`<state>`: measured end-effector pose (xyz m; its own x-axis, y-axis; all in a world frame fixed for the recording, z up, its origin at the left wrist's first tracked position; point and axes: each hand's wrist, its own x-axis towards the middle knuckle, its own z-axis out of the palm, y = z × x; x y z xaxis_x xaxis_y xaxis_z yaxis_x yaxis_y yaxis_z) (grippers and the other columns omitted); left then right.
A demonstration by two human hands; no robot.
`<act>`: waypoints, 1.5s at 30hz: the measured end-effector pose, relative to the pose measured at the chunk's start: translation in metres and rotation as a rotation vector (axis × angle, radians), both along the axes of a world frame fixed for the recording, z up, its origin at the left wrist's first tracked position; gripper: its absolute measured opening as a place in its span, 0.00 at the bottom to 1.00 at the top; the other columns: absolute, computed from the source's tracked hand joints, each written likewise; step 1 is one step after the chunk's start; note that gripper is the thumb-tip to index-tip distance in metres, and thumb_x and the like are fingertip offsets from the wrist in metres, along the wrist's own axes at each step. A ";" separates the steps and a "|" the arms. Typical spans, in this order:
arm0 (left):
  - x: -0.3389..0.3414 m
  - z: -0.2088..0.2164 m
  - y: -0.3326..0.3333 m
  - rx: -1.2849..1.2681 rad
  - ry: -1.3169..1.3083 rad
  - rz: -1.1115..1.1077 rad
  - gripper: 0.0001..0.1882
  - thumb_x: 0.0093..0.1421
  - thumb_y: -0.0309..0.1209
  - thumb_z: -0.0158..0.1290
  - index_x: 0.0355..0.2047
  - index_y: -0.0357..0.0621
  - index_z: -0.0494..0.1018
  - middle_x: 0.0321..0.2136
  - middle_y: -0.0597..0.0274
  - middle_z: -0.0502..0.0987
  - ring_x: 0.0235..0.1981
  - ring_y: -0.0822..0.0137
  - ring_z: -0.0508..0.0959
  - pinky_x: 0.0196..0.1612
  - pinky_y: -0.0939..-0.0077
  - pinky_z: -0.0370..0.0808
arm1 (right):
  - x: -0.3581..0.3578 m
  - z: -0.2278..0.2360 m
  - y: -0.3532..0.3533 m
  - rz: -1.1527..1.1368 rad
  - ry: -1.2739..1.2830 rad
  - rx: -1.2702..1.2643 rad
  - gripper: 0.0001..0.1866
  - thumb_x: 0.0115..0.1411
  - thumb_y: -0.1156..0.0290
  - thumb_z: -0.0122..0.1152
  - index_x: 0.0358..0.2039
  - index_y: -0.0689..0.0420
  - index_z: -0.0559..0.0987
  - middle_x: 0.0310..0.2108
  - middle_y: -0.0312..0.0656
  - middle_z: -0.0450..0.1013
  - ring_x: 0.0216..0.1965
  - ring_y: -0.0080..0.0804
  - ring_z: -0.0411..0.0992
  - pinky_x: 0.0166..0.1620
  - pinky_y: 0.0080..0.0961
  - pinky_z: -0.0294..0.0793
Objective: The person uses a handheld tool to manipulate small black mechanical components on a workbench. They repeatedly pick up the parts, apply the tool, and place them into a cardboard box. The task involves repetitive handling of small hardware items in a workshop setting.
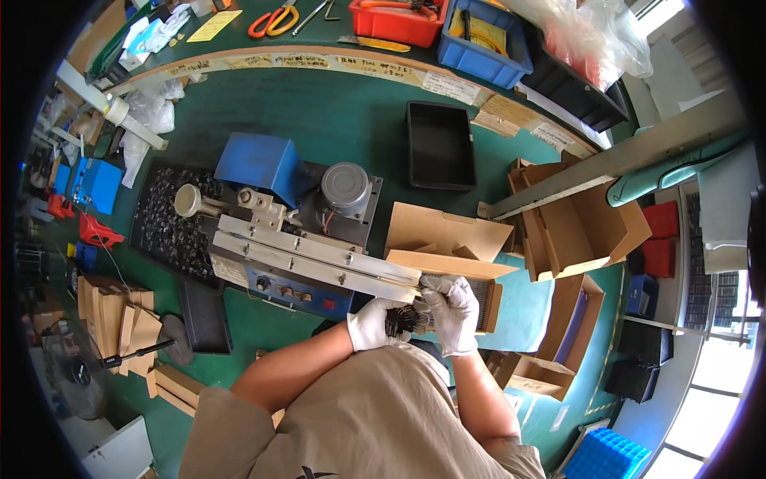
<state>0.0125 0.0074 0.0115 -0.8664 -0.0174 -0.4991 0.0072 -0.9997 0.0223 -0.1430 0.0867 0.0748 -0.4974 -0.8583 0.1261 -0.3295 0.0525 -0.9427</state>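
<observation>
Both my hands wear white gloves. My left hand (370,324) is closed around a bunch of small dark parts (405,321), whose kind I cannot make out. At the right end of the long pale metal rails (319,259), my right hand (453,310) has its fingers pinched together; what lies between them is too small to name. The rails belong to a bench machine with a blue housing (259,166), a round grey motor (345,188) and a control box (295,292) with knobs and a red switch. Just beyond my right hand stands an open cardboard box (495,307), partly hidden.
Left of the machine, a black tray (171,215) holds many small dark parts. A second black tray (441,148) lies at the back. Cardboard boxes (586,223) crowd the right under a slanting metal post (622,156). Bins, orange-handled scissors (275,21) and tools line the raised shelf.
</observation>
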 end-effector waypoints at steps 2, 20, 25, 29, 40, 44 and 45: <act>0.000 0.003 -0.003 -0.007 -0.006 -0.015 0.19 0.66 0.47 0.52 0.48 0.49 0.75 0.40 0.62 0.82 0.40 0.62 0.83 0.26 0.70 0.79 | 0.002 -0.004 0.002 0.009 -0.164 0.006 0.11 0.59 0.86 0.66 0.41 0.60 0.85 0.38 0.38 0.75 0.39 0.25 0.74 0.47 0.23 0.77; -0.005 -0.016 -0.003 0.074 0.025 -0.117 0.18 0.68 0.45 0.49 0.49 0.48 0.76 0.42 0.62 0.83 0.40 0.65 0.83 0.36 0.67 0.82 | 0.004 0.028 0.029 0.170 0.703 0.164 0.15 0.51 0.77 0.69 0.41 0.54 0.83 0.39 0.40 0.77 0.40 0.44 0.75 0.44 0.38 0.73; -0.008 0.004 -0.008 0.036 0.071 -0.141 0.16 0.67 0.44 0.52 0.47 0.48 0.77 0.42 0.63 0.83 0.40 0.65 0.84 0.35 0.69 0.81 | 0.004 0.028 0.043 0.151 0.593 0.145 0.16 0.52 0.81 0.67 0.43 0.55 0.81 0.37 0.43 0.77 0.38 0.45 0.76 0.43 0.36 0.76; -0.009 -0.006 -0.002 -0.070 0.017 -0.130 0.15 0.68 0.42 0.54 0.47 0.47 0.76 0.41 0.62 0.83 0.38 0.65 0.84 0.34 0.69 0.81 | 0.007 0.013 0.044 0.032 0.376 0.058 0.16 0.56 0.83 0.65 0.46 0.57 0.81 0.36 0.45 0.77 0.37 0.39 0.78 0.41 0.32 0.79; -0.012 0.009 0.000 -0.179 0.017 -0.148 0.13 0.67 0.39 0.57 0.44 0.43 0.77 0.38 0.63 0.82 0.37 0.69 0.82 0.41 0.73 0.81 | 0.013 -0.010 0.053 -0.214 -0.103 0.178 0.09 0.64 0.73 0.67 0.43 0.62 0.82 0.36 0.40 0.78 0.34 0.23 0.75 0.40 0.21 0.77; -0.009 0.009 -0.003 -0.237 0.020 -0.187 0.12 0.64 0.34 0.61 0.44 0.43 0.77 0.37 0.62 0.82 0.38 0.68 0.82 0.40 0.72 0.81 | 0.019 -0.004 0.052 -0.353 -0.392 0.253 0.09 0.66 0.71 0.65 0.42 0.63 0.81 0.35 0.37 0.77 0.35 0.19 0.73 0.40 0.20 0.76; -0.010 0.012 -0.003 -0.238 0.007 -0.188 0.12 0.64 0.34 0.61 0.44 0.43 0.77 0.37 0.62 0.82 0.38 0.68 0.82 0.40 0.71 0.81 | 0.020 0.003 0.051 -0.382 -0.417 0.257 0.09 0.66 0.71 0.65 0.42 0.63 0.81 0.35 0.36 0.77 0.35 0.18 0.73 0.40 0.20 0.76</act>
